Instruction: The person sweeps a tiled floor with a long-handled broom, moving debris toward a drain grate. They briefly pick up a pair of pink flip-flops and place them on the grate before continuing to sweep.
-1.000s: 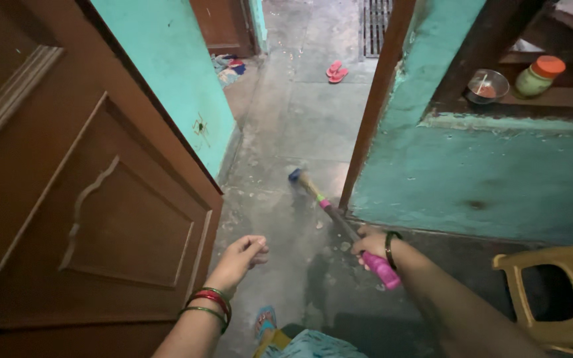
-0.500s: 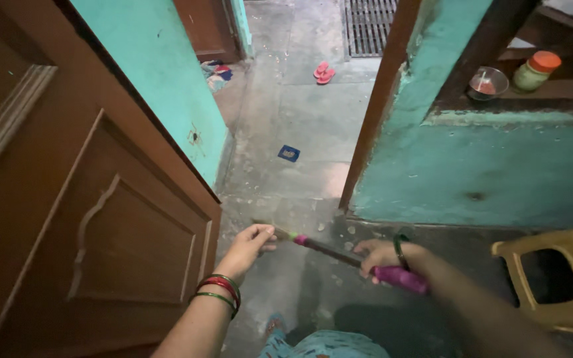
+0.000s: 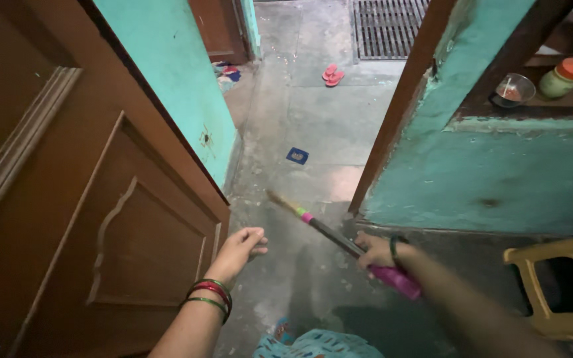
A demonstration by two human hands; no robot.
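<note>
My right hand [image 3: 374,250] grips a broom [image 3: 329,231] by its dark shaft, just above the pink handle end. The bristle end is blurred and points up-left over the grey floor [image 3: 313,126] in the doorway. My left hand [image 3: 239,247], with red and green bangles at the wrist, hangs loosely curled and holds nothing, next to the edge of the brown wooden door [image 3: 87,199]. A small blue square scrap [image 3: 297,156] lies on the floor beyond the broom.
Turquoise walls [image 3: 485,179] flank the doorway. A yellow plastic stool [image 3: 565,292] stands at the right. A wall niche holds a steel bowl [image 3: 514,89] and an orange-lidded jar [image 3: 564,76]. Pink sandals [image 3: 331,74] and a floor grate [image 3: 386,26] lie farther out.
The broom swept the blue scrap out along the floor, swung back low near my left hand, and now its tip is raised again. My left hand has drawn slightly away from it.
</note>
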